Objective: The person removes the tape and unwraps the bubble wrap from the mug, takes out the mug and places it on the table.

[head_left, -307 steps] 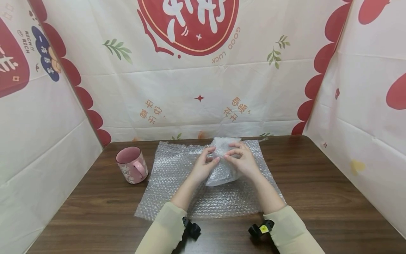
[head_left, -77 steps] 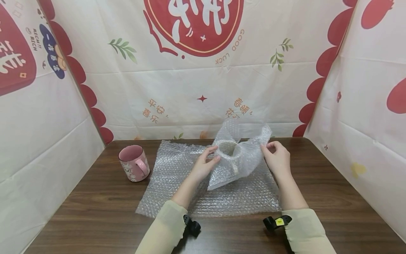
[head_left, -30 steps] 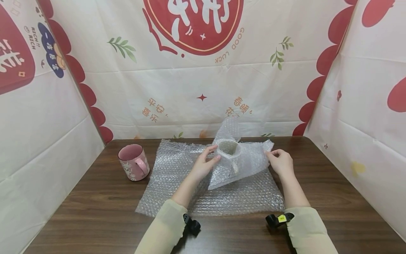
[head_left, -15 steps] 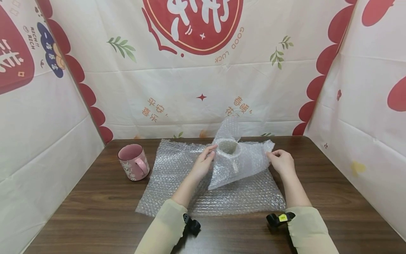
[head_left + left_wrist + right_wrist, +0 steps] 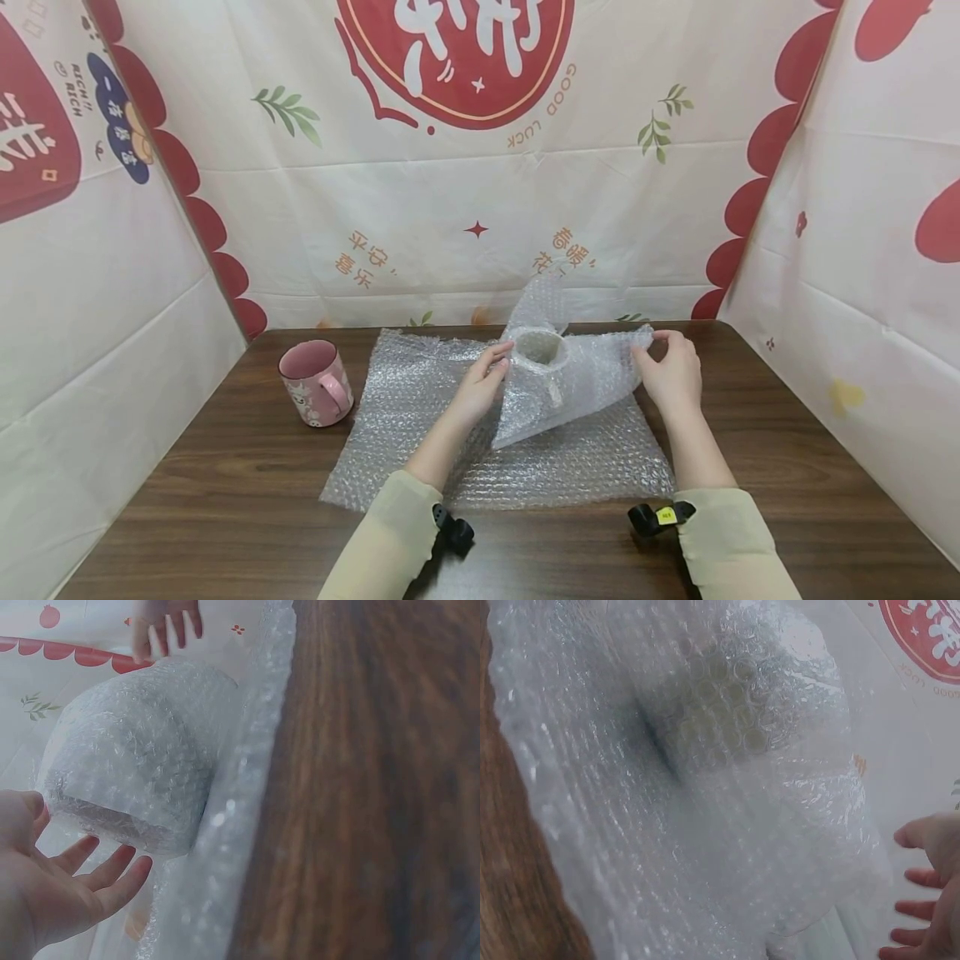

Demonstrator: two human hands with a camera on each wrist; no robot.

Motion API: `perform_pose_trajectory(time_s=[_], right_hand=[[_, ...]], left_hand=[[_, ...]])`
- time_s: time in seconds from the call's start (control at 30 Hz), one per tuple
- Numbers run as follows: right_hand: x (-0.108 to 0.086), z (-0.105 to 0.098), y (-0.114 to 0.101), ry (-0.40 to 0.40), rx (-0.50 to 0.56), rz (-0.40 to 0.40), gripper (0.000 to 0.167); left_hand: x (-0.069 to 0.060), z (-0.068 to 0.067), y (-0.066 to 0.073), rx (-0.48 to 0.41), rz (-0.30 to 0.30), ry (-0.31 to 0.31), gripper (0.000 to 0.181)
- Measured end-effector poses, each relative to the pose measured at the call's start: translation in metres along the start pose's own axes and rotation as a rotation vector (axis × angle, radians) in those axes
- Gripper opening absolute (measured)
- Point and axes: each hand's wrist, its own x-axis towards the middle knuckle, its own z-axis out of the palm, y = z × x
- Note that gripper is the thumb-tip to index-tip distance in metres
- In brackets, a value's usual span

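A pale mug (image 5: 540, 350), its round rim and handle showing through bubble wrap, stands on a larger bubble wrap sheet (image 5: 420, 442). My left hand (image 5: 477, 389) rests its fingers against the left side of the wrapped mug. In the left wrist view those fingers (image 5: 112, 877) are relaxed and spread. A flap of the inner wrap (image 5: 600, 371) stretches out to the right, and another flap (image 5: 542, 304) stands up behind the mug. My right hand (image 5: 671, 371) is at the right flap's outer end. Its fingers (image 5: 922, 909) are spread in the right wrist view, with nothing gripped.
A pink mug (image 5: 315, 385) with a floral pattern stands upright left of the sheet, its handle toward the right. The brown wooden table (image 5: 750, 442) is bordered by printed cloth (image 5: 420, 200) at the back and both sides.
Earlier both hands were at the bundle's top. The right hand then drew a flap out rightward and lowered it. Just now its fingers have moved apart from their pinch. The left hand stays at the mug.
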Motion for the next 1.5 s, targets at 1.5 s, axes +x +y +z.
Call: perform_pose_trajectory(time_s=[1.5], right_hand=[[0.000, 0.026, -0.010, -0.193, -0.125, -0.460, 0.039]], left_hand=[[-0.017, -0.002, 0.035, -0.011, -0.006, -0.033, 0.041]])
